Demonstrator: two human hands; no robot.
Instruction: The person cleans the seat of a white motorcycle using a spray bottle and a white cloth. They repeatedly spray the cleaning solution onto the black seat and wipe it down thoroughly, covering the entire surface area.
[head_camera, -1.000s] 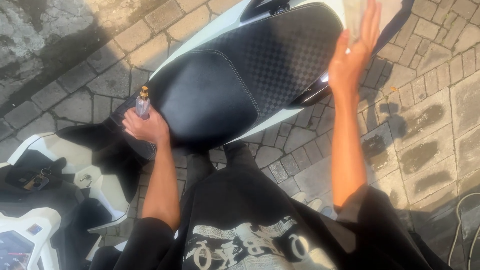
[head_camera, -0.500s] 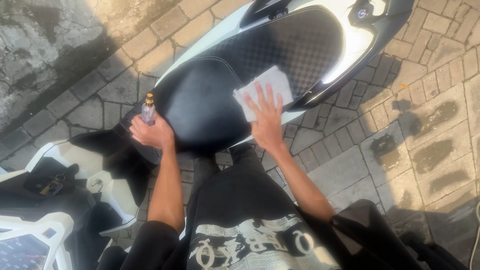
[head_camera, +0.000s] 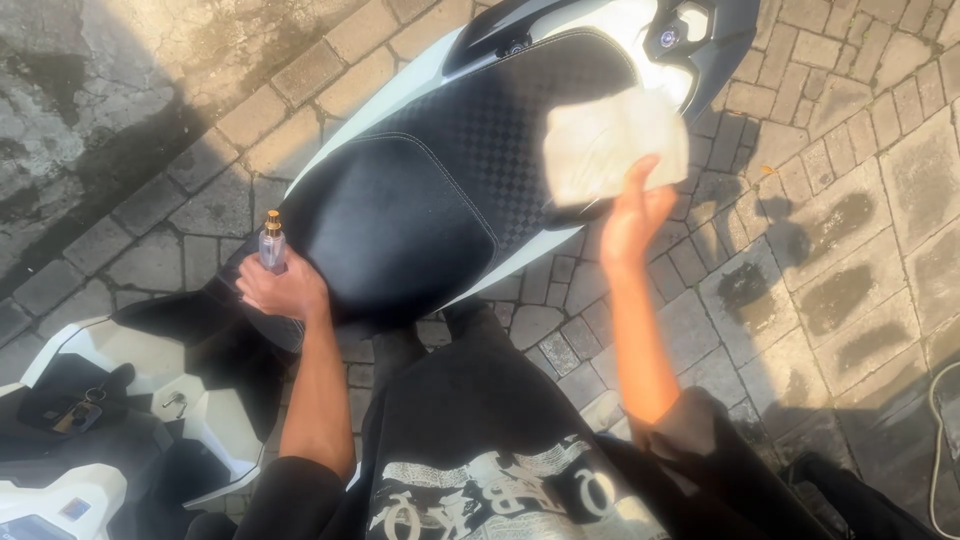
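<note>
Head view, near to far. Nearest me I see the dark printed shirt (head_camera: 480, 470) and both forearms reaching forward from it. At lower left lies the white scooter footboard (head_camera: 130, 360), with a bunch of keys (head_camera: 75, 408) resting on its dark panel. My left hand (head_camera: 285, 290) is clenched around the base of a small clear spray bottle (head_camera: 271, 243), which stands upright with its gold cap on top, at the front edge of the black scooter seat (head_camera: 430, 190); the grip here is closed on the bottle. My right hand (head_camera: 630, 215) is raised at the seat's right edge, fingers closed on the lower edge of a pale folded cloth (head_camera: 612, 143); the cloth is blurred, and I cannot tell whether it touches the seat or hangs just above it. Beyond the cloth I see the white rear body panel (head_camera: 650, 30) of the scooter. Grey paving stones (head_camera: 830, 230) surround the machine, with dark wet patches to the right, and a hose (head_camera: 940, 420) curves in at the right edge.
</note>
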